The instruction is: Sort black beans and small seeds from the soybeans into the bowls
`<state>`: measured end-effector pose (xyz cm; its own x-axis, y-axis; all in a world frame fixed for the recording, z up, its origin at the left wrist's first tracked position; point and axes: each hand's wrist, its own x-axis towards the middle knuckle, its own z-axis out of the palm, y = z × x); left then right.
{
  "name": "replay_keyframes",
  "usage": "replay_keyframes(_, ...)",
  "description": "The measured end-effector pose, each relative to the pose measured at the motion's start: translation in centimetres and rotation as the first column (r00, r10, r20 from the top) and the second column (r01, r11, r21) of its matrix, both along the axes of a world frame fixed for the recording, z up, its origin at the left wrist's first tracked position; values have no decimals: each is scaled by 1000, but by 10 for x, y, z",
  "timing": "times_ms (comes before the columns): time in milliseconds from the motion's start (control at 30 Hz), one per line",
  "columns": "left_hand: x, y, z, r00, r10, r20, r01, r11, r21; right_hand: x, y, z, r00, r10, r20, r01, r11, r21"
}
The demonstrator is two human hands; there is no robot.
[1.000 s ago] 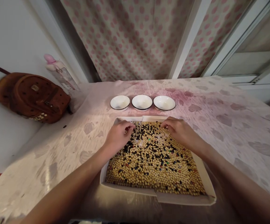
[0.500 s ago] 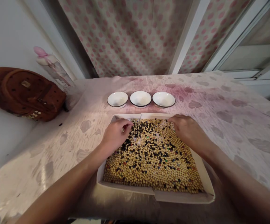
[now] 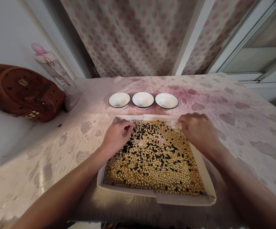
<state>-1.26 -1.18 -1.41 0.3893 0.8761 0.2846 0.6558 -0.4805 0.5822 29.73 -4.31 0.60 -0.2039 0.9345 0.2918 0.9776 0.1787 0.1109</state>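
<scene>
A shallow white cardboard box (image 3: 185,199) holds a layer of small round beads or beans (image 3: 149,171), mostly tan, with many black ones and a few green, red and blue. At the far left corner of the box is my left hand (image 3: 118,135), thumb and fingertips pinched over the black ones; whatever they hold is too small to see. Over the far right corner is my right hand (image 3: 197,128), its fingers curled inward by the rim. Its fingertips are partly hidden, and I cannot make out anything between them.
Behind the box, three white dark-rimmed bowls (image 3: 143,100) stand in a row. A brown backpack (image 3: 25,92) and a pink-topped bottle-like object (image 3: 54,68) are on the left. A patterned cloth (image 3: 235,133) covers the table; a dotted curtain (image 3: 138,38) hangs behind it.
My right hand has moved a little to the right along the far rim, baring a pale patch of box floor. The left hand stays pinched in nearly the same place. The view has shifted slightly.
</scene>
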Motion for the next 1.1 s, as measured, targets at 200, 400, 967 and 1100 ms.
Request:
replay_keyframes(200,0,0,1,1000,11,-11,-11,1000,-4,-3,-2,-1,997,32,66,-30,999,-27)
replay_keyframes(400,0,0,1,1000,13,-14,-13,1000,-12,-10,-2,-2,988,34,-152,-36,999,-12)
replay_keyframes(967,0,0,1,999,17,-29,-17,1000,-19,9,6,-11,977,168,-130,-185,974,-134)
replay_keyframes(1100,0,0,1,999,8,-34,-8,1000,-12,8,5,-12,975,190,-117,-205,969,-136)
